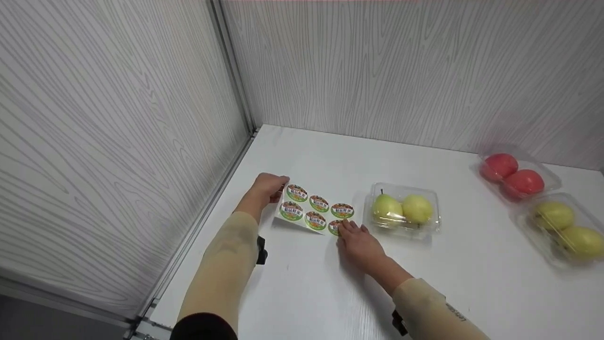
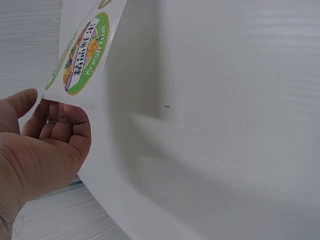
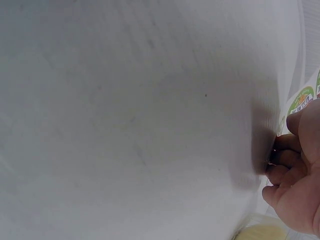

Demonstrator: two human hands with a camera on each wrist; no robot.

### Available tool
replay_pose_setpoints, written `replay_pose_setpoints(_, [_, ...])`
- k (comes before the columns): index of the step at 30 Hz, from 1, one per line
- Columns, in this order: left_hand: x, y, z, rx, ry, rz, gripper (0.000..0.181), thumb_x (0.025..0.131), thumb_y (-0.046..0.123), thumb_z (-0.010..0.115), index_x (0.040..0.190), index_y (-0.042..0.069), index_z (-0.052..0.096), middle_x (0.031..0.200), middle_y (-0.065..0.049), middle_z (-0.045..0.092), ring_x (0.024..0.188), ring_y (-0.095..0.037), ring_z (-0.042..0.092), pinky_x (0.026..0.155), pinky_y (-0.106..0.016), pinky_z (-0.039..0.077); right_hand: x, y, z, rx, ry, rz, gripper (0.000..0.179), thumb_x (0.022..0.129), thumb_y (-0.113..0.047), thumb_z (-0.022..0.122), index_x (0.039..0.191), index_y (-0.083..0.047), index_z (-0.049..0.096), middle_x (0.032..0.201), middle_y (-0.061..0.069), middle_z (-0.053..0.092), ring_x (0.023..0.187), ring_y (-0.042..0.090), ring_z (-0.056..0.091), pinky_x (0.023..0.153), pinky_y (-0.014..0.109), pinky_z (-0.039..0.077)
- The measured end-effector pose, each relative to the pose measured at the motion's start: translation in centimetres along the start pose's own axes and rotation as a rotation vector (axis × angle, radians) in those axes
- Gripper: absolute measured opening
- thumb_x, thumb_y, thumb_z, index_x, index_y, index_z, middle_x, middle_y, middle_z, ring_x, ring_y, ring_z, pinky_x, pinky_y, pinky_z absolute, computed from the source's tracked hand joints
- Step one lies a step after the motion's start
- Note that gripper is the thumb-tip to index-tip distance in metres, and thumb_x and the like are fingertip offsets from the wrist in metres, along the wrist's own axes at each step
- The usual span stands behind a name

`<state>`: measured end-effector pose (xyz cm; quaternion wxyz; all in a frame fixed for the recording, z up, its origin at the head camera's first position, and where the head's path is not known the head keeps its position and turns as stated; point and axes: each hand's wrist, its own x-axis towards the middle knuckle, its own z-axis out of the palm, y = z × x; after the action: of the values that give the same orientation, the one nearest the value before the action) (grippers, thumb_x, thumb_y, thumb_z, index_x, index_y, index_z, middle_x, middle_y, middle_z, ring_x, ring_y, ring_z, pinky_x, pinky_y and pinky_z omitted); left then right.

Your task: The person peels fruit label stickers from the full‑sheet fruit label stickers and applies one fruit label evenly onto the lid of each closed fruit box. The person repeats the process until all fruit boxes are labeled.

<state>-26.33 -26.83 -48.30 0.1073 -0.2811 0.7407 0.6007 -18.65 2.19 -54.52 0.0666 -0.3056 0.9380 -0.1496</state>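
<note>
- Head view, and closest to us is the left sleeve (image 1: 219,264), pale tan with a dark band (image 1: 203,327) at the bottom edge; across from it comes the right sleeve (image 1: 434,307).
- Now to the action: the left hand (image 1: 269,186) has the left edge of the sticker sheet (image 1: 314,211), and that end is lifted off the white table (image 1: 292,293), a shadow beneath it!
- Six oval stickers (image 1: 291,211) on it, two rows of three, and here is the right hand (image 1: 361,245), its fingertips over the lower right sticker.
- Just right of the sheet sits a clear box (image 1: 436,200) with two yellow-green fruits, one showing its stem.
- Well off to the right, a second clear box (image 1: 549,174) with two red fruits (image 1: 524,182), and just in front of it a third clear box (image 1: 583,210) with two more yellow-green ones.
- Over to the left wrist, hand up close: thumb and curled fingers pinch the sheet's edge, a firm hold, and the sheet slants up from there.
- Right wrist now: the palm shows, fingers bent, right by the sheet at the picture's edge; whether they grasp it or merely touch it, I cannot tell. Low down, a bit of clear box and yellow fruit peeks in.
</note>
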Motion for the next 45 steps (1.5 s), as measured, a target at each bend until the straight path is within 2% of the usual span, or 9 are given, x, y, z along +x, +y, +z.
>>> replay_pose_setpoints(9, [0.1,0.7,0.1,0.052,0.038,-0.005,0.025,0.101,0.021,0.062,0.111,0.0,0.071,0.089,-0.006,0.067,0.069,-0.014,0.059,0.084,-0.035,0.058,0.0,0.0,-0.1,0.01,-0.002,-0.002,0.045,0.111,-0.016,0.053,0.148,0.009,0.054,0.157,0.026,0.05,0.146,0.044,0.046,0.119,0.061,0.035])
replay_pose_setpoints(17, [-0.4,1.1,-0.6,0.054,0.017,0.011,0.018,0.096,0.02,0.064,0.098,0.003,0.071,0.077,-0.002,0.066,0.065,-0.013,0.059,0.065,-0.026,0.055,0.0,-0.1,-0.1,0.008,0.026,-0.02,0.045,0.11,-0.014,0.054,0.146,0.012,0.054,0.154,0.028,0.051,0.145,0.045,0.048,0.118,0.062,0.036])
replay_pose_setpoints(31, [-2.0,2.0,-2.4,0.131,-0.131,-0.018,0.017,0.098,0.021,0.068,0.095,0.004,0.072,0.08,-0.003,0.068,0.069,-0.014,0.061,0.067,-0.028,0.054,-0.2,0.0,0.0,0.023,0.005,-0.001,0.046,0.111,-0.016,0.054,0.149,0.01,0.053,0.157,0.027,0.048,0.147,0.044,0.045,0.119,0.062,0.034])
replay_pose_setpoints(40, [-2.7,2.4,-2.4,0.135,-0.15,-0.019,0.02,0.098,0.021,0.068,0.104,0.003,0.074,0.084,-0.004,0.073,0.072,-0.014,0.068,0.07,-0.028,0.056,-0.2,0.0,0.0,0.018,-0.013,-0.003,0.047,0.112,-0.018,0.053,0.15,0.009,0.052,0.159,0.025,0.047,0.149,0.042,0.043,0.119,0.062,0.033])
replay_pose_setpoints(45, [-3.3,2.6,-2.2,0.114,-0.154,0.001,0.019,0.098,0.021,0.069,0.103,0.004,0.075,0.082,-0.003,0.074,0.073,-0.014,0.07,0.074,-0.03,0.057,-0.1,0.1,0.0,0.018,-0.01,-0.005,0.046,0.111,-0.016,0.053,0.149,0.01,0.053,0.158,0.026,0.048,0.148,0.044,0.044,0.119,0.063,0.034])
